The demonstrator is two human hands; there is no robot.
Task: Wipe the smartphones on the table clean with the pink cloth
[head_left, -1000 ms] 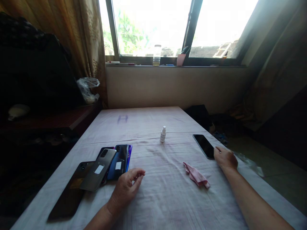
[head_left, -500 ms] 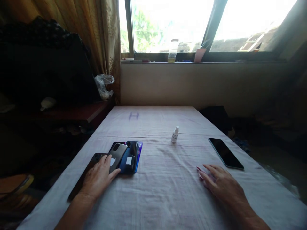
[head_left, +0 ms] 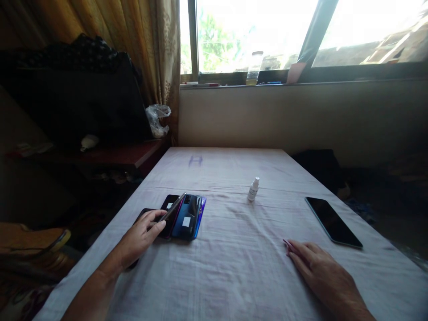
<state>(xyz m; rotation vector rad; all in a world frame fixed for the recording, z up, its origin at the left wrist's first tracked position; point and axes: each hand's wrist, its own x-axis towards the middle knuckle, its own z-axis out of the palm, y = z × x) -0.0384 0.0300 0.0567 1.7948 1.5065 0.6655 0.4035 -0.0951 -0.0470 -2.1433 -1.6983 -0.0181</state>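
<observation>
My left hand (head_left: 145, 232) grips a smartphone (head_left: 174, 207) by its lower end, thumb on one side and fingers on the other. That phone is tilted up on its edge over the other phones. Beside it lies a dark blue phone (head_left: 187, 218) with a white sticker, overlapping a purple-blue phone (head_left: 202, 206). A black phone (head_left: 170, 200) shows behind the raised one, and another dark phone is mostly hidden beneath my left hand. My right hand (head_left: 323, 267) rests on the tablecloth, fingers closed on a pinkish cloth (head_left: 286, 245), mostly covered by the hand.
A small white spray bottle (head_left: 253, 189) stands mid-table. At the right lies a phone (head_left: 332, 222) with its dark screen up. The bed-like table (head_left: 227, 169) has a pale cloth. To the left are a dark red desk (head_left: 130, 154) and a wooden chair (head_left: 30, 240).
My left hand has lifted the grey phone's edge, tilting it up from the pile. My right hand's fingers have drawn together over the cloth. The view has shifted slightly left.
</observation>
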